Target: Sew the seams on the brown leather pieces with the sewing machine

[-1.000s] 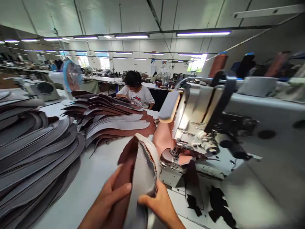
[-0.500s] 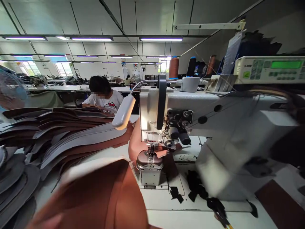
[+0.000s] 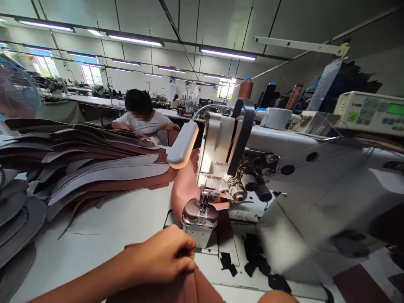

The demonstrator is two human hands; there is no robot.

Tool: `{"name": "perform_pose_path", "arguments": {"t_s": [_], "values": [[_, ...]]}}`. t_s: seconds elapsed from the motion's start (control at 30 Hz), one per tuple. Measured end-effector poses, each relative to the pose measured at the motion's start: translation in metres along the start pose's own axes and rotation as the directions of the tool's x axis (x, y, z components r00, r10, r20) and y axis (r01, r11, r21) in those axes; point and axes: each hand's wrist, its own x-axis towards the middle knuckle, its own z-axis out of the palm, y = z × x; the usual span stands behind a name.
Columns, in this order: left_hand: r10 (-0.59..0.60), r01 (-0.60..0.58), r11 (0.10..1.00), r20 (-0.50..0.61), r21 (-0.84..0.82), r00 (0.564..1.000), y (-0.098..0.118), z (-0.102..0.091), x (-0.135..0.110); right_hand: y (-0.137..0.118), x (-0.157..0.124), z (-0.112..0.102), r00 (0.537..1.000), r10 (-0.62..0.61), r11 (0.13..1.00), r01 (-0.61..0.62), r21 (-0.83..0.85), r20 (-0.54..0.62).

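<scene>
My left hand point(image 3: 164, 259) is closed over a brown leather piece point(image 3: 195, 288) at the bottom centre of the head view, just in front of the post of the sewing machine point(image 3: 227, 168). Only a sliver of my right hand point(image 3: 277, 297) shows at the bottom edge, its fingers hidden. Another brown leather piece point(image 3: 184, 189) curves up around the machine's post under the presser foot point(image 3: 203, 202).
Fanned stacks of grey and brown cut pieces point(image 3: 78, 168) cover the white table point(image 3: 110, 227) to the left. Black scraps point(image 3: 252, 252) lie by the machine base. A lamp point(image 3: 183, 145) hangs by the needle. Thread cones point(image 3: 245, 89) and a control panel point(image 3: 369, 111) sit behind. A person point(image 3: 142, 118) works at the far table.
The grey-lined piece held upright in both hands a second ago has dropped to the table edge. The view swung right toward the machine. My right hand has slipped almost out of view.
</scene>
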Motion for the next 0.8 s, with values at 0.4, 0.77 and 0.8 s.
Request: {"name": "perform_pose_path", "arguments": {"t_s": [0.4,0.77,0.8], "values": [[-0.096,0.094,0.989,-0.013,-0.115,0.995,-0.006,-0.030,0.055,-0.031,0.038,0.005,0.906,-0.393,0.783,0.239,-0.574,-0.159],[-0.190,0.162,0.960,-0.109,-0.226,0.976,-0.028,-0.043,0.073,-0.035,0.049,-0.014,0.936,-0.313,0.828,0.187,-0.529,-0.159],[-0.201,0.171,0.957,-0.112,-0.236,0.973,-0.030,-0.043,0.074,-0.039,0.051,-0.016,0.943,-0.300,0.853,0.196,-0.484,-0.146]]}}
